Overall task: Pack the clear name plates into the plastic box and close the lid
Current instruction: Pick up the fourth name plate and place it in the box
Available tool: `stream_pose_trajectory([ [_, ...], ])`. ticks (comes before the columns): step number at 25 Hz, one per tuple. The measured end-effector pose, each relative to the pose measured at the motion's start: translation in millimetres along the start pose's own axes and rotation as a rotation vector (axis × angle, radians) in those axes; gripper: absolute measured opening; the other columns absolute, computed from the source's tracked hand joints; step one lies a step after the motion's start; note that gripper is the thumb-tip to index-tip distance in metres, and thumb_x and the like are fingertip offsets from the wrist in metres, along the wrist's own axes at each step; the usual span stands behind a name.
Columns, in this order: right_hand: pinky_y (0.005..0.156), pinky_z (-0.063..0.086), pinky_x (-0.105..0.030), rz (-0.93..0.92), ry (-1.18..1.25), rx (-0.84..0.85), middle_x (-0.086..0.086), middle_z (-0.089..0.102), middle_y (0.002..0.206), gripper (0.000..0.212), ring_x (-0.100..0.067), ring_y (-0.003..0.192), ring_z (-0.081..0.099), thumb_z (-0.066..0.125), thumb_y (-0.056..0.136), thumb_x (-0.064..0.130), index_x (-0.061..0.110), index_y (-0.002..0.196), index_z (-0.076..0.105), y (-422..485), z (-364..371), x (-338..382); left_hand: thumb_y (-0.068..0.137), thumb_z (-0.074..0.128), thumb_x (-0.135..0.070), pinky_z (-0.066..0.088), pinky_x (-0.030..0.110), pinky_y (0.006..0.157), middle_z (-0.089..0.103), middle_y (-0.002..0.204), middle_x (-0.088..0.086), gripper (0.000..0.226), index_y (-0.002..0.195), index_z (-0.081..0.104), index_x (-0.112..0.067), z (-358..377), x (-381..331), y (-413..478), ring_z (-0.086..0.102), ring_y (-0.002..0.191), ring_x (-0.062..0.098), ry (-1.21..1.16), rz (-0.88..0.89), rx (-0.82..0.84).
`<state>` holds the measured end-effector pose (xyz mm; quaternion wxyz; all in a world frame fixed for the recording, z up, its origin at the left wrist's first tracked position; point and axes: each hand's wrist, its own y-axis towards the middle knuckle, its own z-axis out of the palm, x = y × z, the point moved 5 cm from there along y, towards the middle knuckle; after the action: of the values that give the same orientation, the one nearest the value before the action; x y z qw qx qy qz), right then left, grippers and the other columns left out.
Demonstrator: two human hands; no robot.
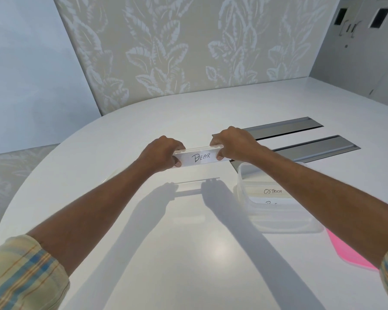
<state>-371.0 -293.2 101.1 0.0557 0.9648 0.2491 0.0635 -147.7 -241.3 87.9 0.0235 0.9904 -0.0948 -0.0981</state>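
A clear name plate [201, 156] with a white card reading "BEAR" is held in the air above the table, level and facing me. My left hand [164, 153] grips its left end and my right hand [234, 144] grips its right end. To the right, under my right forearm, stands the open clear plastic box [278, 222]. Inside it lie name plates, the top one [272, 191] reading "OSTRICH" and another partly hidden below it. A pink lid [345, 249] lies flat on the table just right of the box, partly hidden by my arm.
The white rounded table [188, 242] fills the view. Two grey metal cable hatches [311, 148] are set into it behind the box. A leaf-patterned wall panel [188, 45] stands beyond the far edge.
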Motion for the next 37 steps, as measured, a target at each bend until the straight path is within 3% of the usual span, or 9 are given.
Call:
stream_pose_trajectory([
  [5, 0.058, 0.032, -0.027, 0.073, 0.005, -0.006, 0.005, 0.07, 0.094, 0.045, -0.019, 0.082, 0.056, 0.09, 0.072, 0.027, 0.032, 0.114, 0.076, -33, -27, -34, 0.082, 0.08, -0.017, 0.057, 0.041, 0.085, 0.076, 0.114, 0.001, 0.048, 0.129, 0.071, -0.026, -10, -49, 3, 0.065, 0.108, 0.027, 0.01, 0.063, -0.011],
  [7, 0.061, 0.038, -0.028, 0.101, 0.004, 0.006, 0.01, 0.064, 0.088, 0.043, -0.021, 0.083, 0.061, 0.09, 0.071, 0.027, 0.033, 0.112, 0.076, -47, -34, -48, 0.081, 0.08, -0.018, 0.057, 0.041, 0.084, 0.075, 0.114, 0.002, 0.049, 0.128, 0.071, -0.026, -10, -69, 6, 0.066, 0.106, 0.028, 0.015, 0.08, -0.006],
  [10, 0.078, 0.055, -0.035, 0.149, 0.002, 0.022, 0.006, 0.076, 0.107, 0.045, -0.024, 0.094, 0.07, 0.089, 0.073, 0.027, 0.03, 0.116, 0.075, -70, -42, -72, 0.081, 0.08, -0.018, 0.058, 0.042, 0.084, 0.074, 0.113, 0.003, 0.048, 0.128, 0.071, -0.027, -5, -100, 13, 0.066, 0.104, 0.028, 0.007, 0.106, 0.008],
  [13, 0.089, 0.056, -0.036, 0.193, 0.023, 0.018, 0.005, 0.077, 0.12, 0.053, -0.022, 0.11, 0.07, 0.091, 0.073, 0.025, 0.028, 0.123, 0.075, -92, -47, -98, 0.082, 0.081, -0.02, 0.057, 0.042, 0.086, 0.072, 0.117, 0.003, 0.05, 0.131, 0.069, -0.028, 4, -132, 21, 0.066, 0.108, 0.028, 0.002, 0.139, 0.021],
  [20, 0.062, 0.038, -0.027, 0.281, 0.01, 0.062, 0.006, 0.076, 0.106, 0.043, -0.019, 0.08, 0.063, 0.09, 0.071, 0.025, 0.034, 0.111, 0.076, -131, -47, -154, 0.086, 0.081, -0.024, 0.051, 0.035, 0.088, 0.071, 0.126, 0.0, 0.051, 0.135, 0.068, -0.026, 34, -190, 42, 0.062, 0.121, 0.025, -0.008, 0.228, 0.041],
  [24, 0.075, 0.053, -0.032, 0.313, 0.027, 0.107, 0.003, 0.074, 0.112, 0.046, -0.026, 0.09, 0.073, 0.092, 0.071, 0.026, 0.031, 0.114, 0.076, -142, -36, -175, 0.088, 0.079, -0.024, 0.056, 0.041, 0.093, 0.072, 0.124, -0.001, 0.046, 0.132, 0.069, -0.03, 54, -210, 52, 0.065, 0.12, 0.026, 0.032, 0.227, 0.073],
  [28, 0.075, 0.051, -0.031, 0.262, -0.02, 0.15, 0.002, 0.075, 0.117, 0.049, -0.024, 0.102, 0.071, 0.091, 0.073, 0.023, 0.027, 0.119, 0.075, -143, -13, -183, 0.09, 0.078, -0.03, 0.052, 0.038, 0.099, 0.065, 0.138, -0.001, 0.056, 0.143, 0.061, -0.027, 80, -219, 59, 0.057, 0.133, 0.024, 0.135, 0.251, 0.102],
  [32, 0.084, 0.054, -0.033, 0.241, -0.021, 0.196, 0.001, 0.073, 0.12, 0.049, -0.024, 0.111, 0.067, 0.09, 0.076, 0.021, 0.023, 0.122, 0.073, -142, 8, -189, 0.087, 0.08, -0.027, 0.05, 0.036, 0.09, 0.065, 0.133, 0.006, 0.056, 0.14, 0.063, -0.025, 97, -222, 65, 0.061, 0.125, 0.029, 0.172, 0.236, 0.154],
  [37, 0.078, 0.051, -0.031, 0.214, -0.044, 0.241, -0.001, 0.071, 0.121, 0.051, -0.026, 0.108, 0.068, 0.09, 0.076, 0.021, 0.023, 0.124, 0.072, -139, 29, -192, 0.084, 0.083, -0.024, 0.048, 0.035, 0.079, 0.066, 0.126, 0.007, 0.054, 0.135, 0.066, -0.024, 114, -224, 69, 0.066, 0.115, 0.032, 0.223, 0.234, 0.203],
])
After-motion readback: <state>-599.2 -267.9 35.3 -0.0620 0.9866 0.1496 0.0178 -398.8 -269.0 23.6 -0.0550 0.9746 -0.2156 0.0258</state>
